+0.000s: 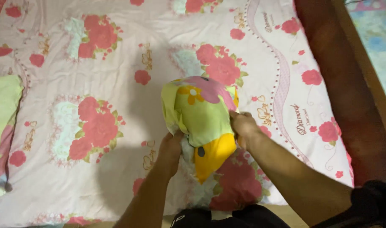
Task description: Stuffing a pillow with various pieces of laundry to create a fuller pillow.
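Note:
I hold a bunched cloth cover (200, 112), yellow-green with orange and pink flowers, above a bed. My left hand (171, 145) grips its lower left edge. My right hand (242, 126) grips its right side. An orange-yellow part (213, 155) of the cloth hangs down between my hands, and something white shows beneath the left edge. What is inside the cover is hidden.
The bed carries a pink sheet (117, 63) with red roses. A light green cloth or pillow (2, 109) lies at the left edge. A dark brown wooden bed frame (349, 84) runs along the right, with patterned floor (378, 38) beyond it.

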